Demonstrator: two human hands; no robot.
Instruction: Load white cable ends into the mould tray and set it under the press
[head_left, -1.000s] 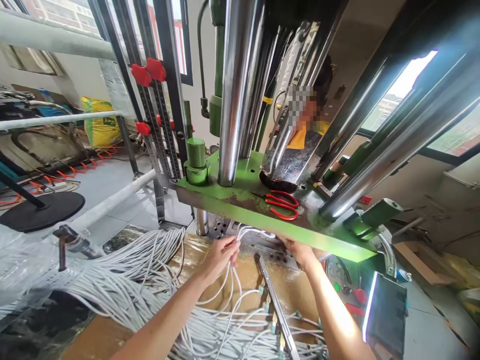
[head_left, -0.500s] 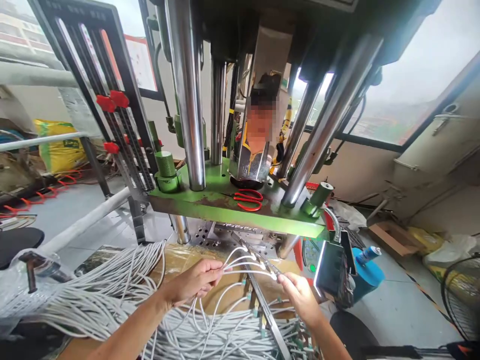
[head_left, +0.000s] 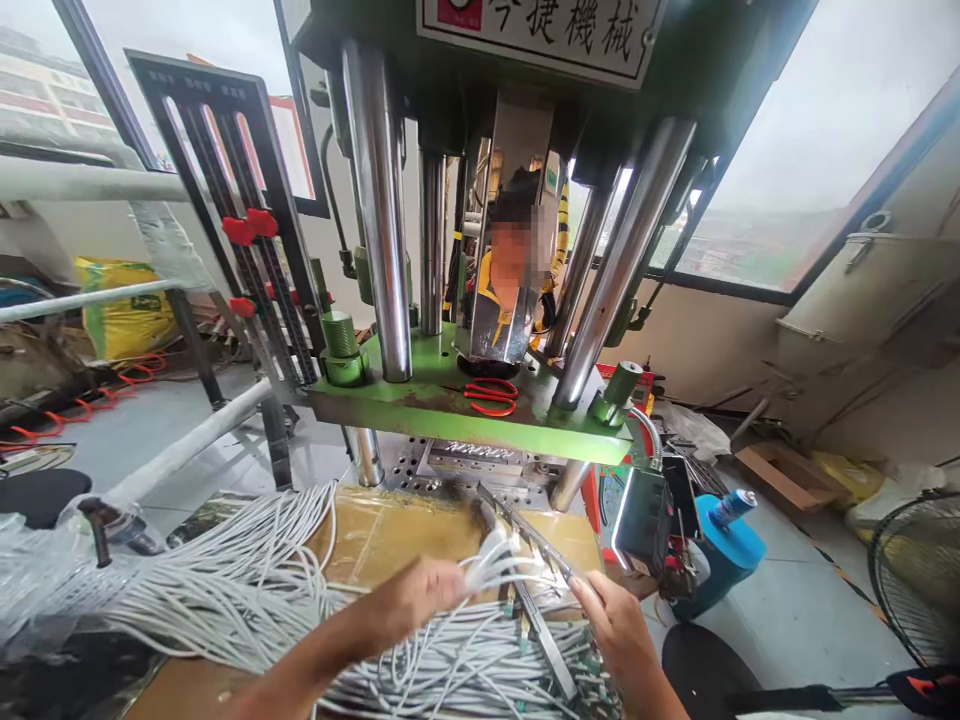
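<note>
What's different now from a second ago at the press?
Both hands came back from under the green platen toward the person. The left hand pulled a few white cables out with it and grips them over the cable pile. The right hand now lies by the metal bar. The red scissors stayed on the platen.

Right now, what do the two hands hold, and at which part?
The left hand grips a bunch of thin white cables a little behind their plug ends. The right hand is at those ends; its grip cannot be told.
</note>
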